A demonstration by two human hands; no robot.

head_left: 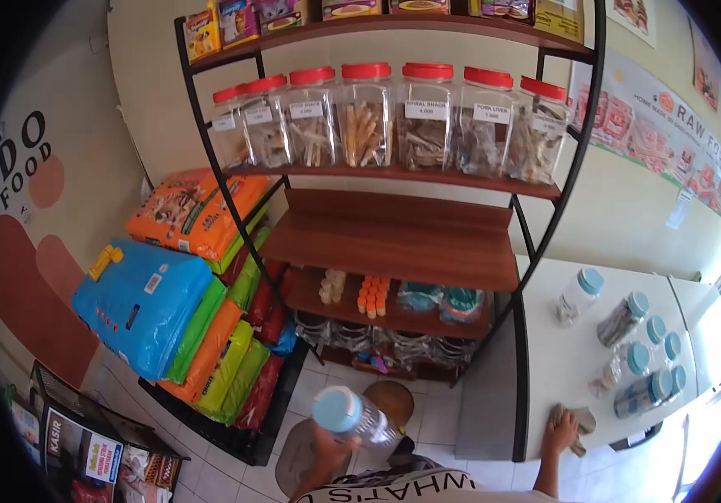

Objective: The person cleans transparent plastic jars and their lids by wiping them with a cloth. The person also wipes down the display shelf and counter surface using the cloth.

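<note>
My left hand [332, 450] is wrapped round a clear plastic jar [370, 425] with a pale blue lid, held tilted in front of my body. What the jar contains I cannot make out. On the right, my right hand [558, 434] is closed on a brownish cloth [579, 419] at the near edge of the white counter [545, 352]. Several more blue-lidded jars [620, 320] stand on that counter, beyond the cloth and to its right.
Ahead stands a dark-framed rack; its bare wooden shelf [394, 230] sits below a row of red-lidded jars [367, 126]. Bottles with orange caps [372, 297] are lower down. Stacked bags [146, 293] fill the left side. A round stool [390, 407] stands on the tiled floor.
</note>
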